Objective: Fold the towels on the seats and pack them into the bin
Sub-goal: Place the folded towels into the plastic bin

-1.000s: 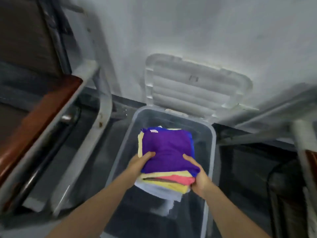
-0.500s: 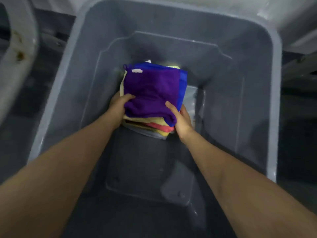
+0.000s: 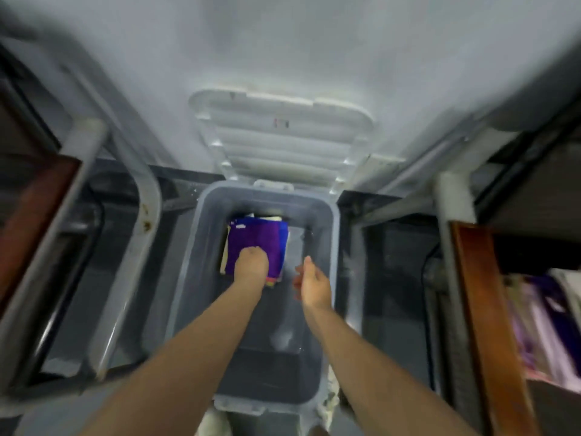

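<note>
A stack of folded towels (image 3: 254,237), purple on top with blue, yellow and pink layers below, lies at the far end of the grey plastic bin (image 3: 335,247). My left hand (image 3: 251,262) rests on the near part of the purple towel, its fingers hidden from view. My right hand (image 3: 311,284) hovers to the right of the stack, above the bin floor, fingers loose and holding nothing. The view is blurred by motion.
The bin's white lid (image 3: 283,140) leans against the wall behind it. Brown seats with white metal frames flank the bin, left (image 3: 31,215) and right (image 3: 474,297). More towels (image 3: 547,325) lie on the right seat.
The stack has been set down in the bin. My right hand has let go and pulled back to the right. The camera has risen, showing the seats again.
</note>
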Available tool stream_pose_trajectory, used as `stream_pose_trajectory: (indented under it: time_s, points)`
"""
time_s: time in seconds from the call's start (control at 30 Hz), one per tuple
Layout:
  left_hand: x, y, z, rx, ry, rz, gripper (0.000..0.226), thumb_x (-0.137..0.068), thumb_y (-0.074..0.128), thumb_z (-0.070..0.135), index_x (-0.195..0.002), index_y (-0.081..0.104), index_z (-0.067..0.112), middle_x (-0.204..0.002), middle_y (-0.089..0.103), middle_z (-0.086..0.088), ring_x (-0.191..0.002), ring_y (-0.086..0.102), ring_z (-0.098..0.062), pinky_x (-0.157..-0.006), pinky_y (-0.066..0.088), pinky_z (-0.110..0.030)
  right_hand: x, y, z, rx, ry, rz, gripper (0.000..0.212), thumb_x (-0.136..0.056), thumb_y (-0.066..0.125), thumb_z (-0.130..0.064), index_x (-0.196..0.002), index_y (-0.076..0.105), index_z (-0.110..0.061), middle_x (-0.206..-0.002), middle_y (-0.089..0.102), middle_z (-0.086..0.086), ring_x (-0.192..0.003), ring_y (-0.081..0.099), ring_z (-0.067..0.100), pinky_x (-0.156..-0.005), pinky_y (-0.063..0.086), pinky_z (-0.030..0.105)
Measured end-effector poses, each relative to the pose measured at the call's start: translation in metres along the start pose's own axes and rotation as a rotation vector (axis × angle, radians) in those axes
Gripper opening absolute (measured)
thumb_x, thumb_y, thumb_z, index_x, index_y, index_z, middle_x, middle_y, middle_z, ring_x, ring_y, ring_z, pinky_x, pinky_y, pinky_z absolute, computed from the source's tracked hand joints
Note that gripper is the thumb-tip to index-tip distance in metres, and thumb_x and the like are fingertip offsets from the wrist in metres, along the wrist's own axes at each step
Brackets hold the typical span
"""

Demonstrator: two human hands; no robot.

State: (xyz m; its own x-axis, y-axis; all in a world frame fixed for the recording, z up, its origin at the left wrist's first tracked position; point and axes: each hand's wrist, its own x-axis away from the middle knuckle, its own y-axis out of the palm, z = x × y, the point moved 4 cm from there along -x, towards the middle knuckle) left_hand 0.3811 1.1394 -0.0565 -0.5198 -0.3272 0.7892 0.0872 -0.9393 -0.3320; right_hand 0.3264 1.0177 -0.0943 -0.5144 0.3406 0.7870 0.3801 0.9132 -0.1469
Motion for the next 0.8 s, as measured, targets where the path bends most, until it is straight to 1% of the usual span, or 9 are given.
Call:
stream_pose_trajectory:
  time_s: [0.07,0.13,0.2,0.27,0.37,0.5,0.67,0.73,0.8]
  points:
    - [0.046,0.016,0.009,-0.036,0.047,-0.135,0.032,-0.097,0.039,0.021,-0.118,0.059,0.007,-0.099,0.055,-0.005,-0.089,0.056,-0.024,-0.081,0.050,-0.034,0.041,-0.027,-0.032,-0.028,-0.041,-0.056,0.046,-0.102,0.042,-0.032,-0.064,0.057,-0.010,-0.051,0.050,0.003,-0.042,0.045,0.010,-0.042,0.036,0.018]
    - [0.090,0.033,0.024,-0.037,0.076,-0.225,0.018,-0.091,0.044,0.023,-0.085,0.060,0.017,-0.081,0.055,-0.002,-0.082,0.052,-0.029,-0.071,0.044,-0.036,0.072,-0.060,-0.061,0.011,-0.086,-0.055,0.047,-0.101,0.043,-0.028,-0.061,0.057,-0.008,-0.045,0.047,0.001,-0.034,0.040,0.006,-0.040,0.034,0.018]
    - [0.136,0.044,0.039,-0.007,0.085,-0.285,0.024,-0.095,0.045,0.019,-0.072,0.052,0.020,-0.073,0.051,0.000,-0.071,0.050,-0.024,-0.061,0.040,-0.032,0.099,-0.095,-0.086,0.022,-0.144,-0.020,0.045,-0.100,0.046,-0.028,-0.060,0.057,-0.010,-0.044,0.047,-0.001,-0.038,0.043,0.007,-0.045,0.035,0.021]
    - [0.170,0.056,0.050,0.024,0.105,-0.354,0.024,-0.098,0.043,0.016,-0.076,0.051,0.018,-0.072,0.049,0.001,-0.063,0.047,-0.015,-0.056,0.038,-0.026,0.117,-0.129,-0.101,-0.009,-0.187,0.034,0.043,-0.099,0.048,-0.028,-0.061,0.057,-0.012,-0.049,0.049,0.001,-0.045,0.045,0.011,-0.049,0.037,0.023]
    - [0.217,0.078,0.058,0.022,0.111,-0.410,0.009,-0.098,0.045,0.019,-0.096,0.052,0.014,-0.072,0.048,0.001,-0.057,0.044,-0.012,-0.055,0.038,-0.025,0.146,-0.193,-0.120,-0.112,-0.229,0.136,0.041,-0.099,0.050,-0.027,-0.061,0.056,-0.012,-0.049,0.048,0.001,-0.041,0.043,0.011,-0.043,0.033,0.021]
    - [0.280,0.125,0.058,-0.021,0.135,-0.519,0.014,-0.101,0.043,0.025,-0.104,0.051,0.014,-0.084,0.053,-0.002,-0.068,0.051,-0.015,-0.063,0.042,-0.026,0.168,-0.290,-0.123,-0.185,-0.235,0.272,0.040,-0.098,0.052,-0.028,-0.062,0.057,-0.013,-0.044,0.049,-0.002,-0.036,0.042,0.007,-0.040,0.031,0.020]
    - [0.332,0.201,0.034,-0.038,0.135,-0.613,0.027,-0.100,0.046,0.032,-0.118,0.051,0.014,-0.100,0.058,-0.007,-0.081,0.057,-0.018,-0.074,0.049,-0.029,0.156,-0.419,-0.102,-0.190,-0.168,0.459,0.035,-0.099,0.048,-0.033,-0.076,0.065,-0.011,-0.063,0.058,0.005,-0.063,0.053,0.020,-0.066,0.044,0.033]
    - [0.342,0.241,0.018,-0.073,0.128,-0.646,0.022,-0.100,0.046,0.033,-0.112,0.052,0.015,-0.098,0.057,-0.004,-0.087,0.057,-0.018,-0.083,0.047,-0.033,0.137,-0.466,-0.089,-0.161,-0.149,0.529,0.034,-0.098,0.048,-0.036,-0.093,0.067,-0.008,-0.080,0.061,0.006,-0.081,0.055,0.024,-0.078,0.045,0.039]
    - [0.347,0.283,0.006,-0.100,0.124,-0.647,0.018,-0.100,0.048,0.031,-0.088,0.051,0.019,-0.084,0.059,0.002,-0.076,0.057,-0.011,-0.078,0.046,-0.027,0.111,-0.510,-0.082,-0.097,-0.155,0.566,0.031,-0.098,0.049,-0.035,-0.101,0.062,-0.007,-0.092,0.059,0.007,-0.090,0.050,0.024,-0.080,0.038,0.035]
